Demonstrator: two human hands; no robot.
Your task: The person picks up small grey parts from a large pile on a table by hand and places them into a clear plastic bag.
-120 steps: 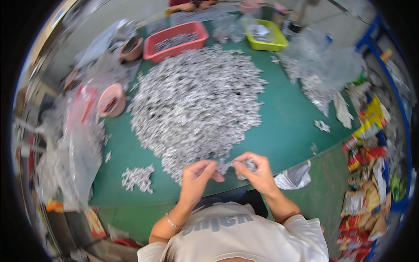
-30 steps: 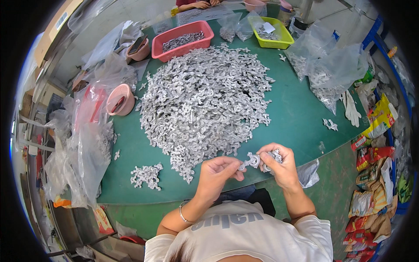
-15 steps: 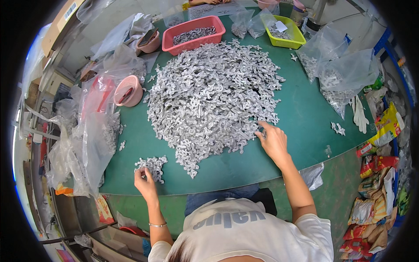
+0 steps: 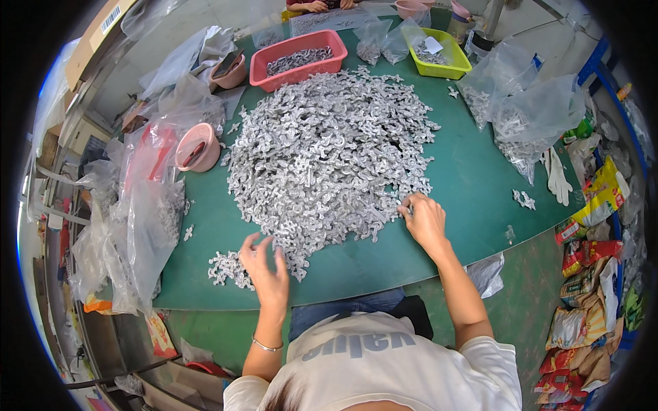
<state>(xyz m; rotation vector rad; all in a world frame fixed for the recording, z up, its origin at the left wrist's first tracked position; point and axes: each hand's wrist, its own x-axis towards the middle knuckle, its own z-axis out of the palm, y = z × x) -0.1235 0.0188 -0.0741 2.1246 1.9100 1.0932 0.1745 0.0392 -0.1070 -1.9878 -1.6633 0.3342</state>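
Observation:
A wide heap of small silver-grey metal parts (image 4: pixel 322 151), knobbly and branched, covers the middle of the green table (image 4: pixel 356 270). My left hand (image 4: pixel 269 274) hovers at the heap's near left edge with thumb and fingers spread and nothing visible between them. Just left of it, partly behind the fingers, lies a small separate group of the same parts (image 4: pixel 227 268). At the heap's right edge, my right hand (image 4: pixel 426 220) has thumb and fingertips drawn together. Whatever sits between those fingertips is too small to make out.
Behind the heap stand a red basin (image 4: pixel 267 83) and a yellow-green basin (image 4: pixel 445 70), both holding parts. A pink cup (image 4: pixel 199 154) and plastic bags (image 4: pixel 151 219) crowd the left; more bags (image 4: pixel 521 116) and a white glove (image 4: pixel 556 178) lie right. Another person's hands (image 4: pixel 319 6) show at the far edge.
My left hand has moved right from the small group to the big heap's edge, its fingers opening. My right hand stays by the heap, its fingers closer together. The view has shifted slightly.

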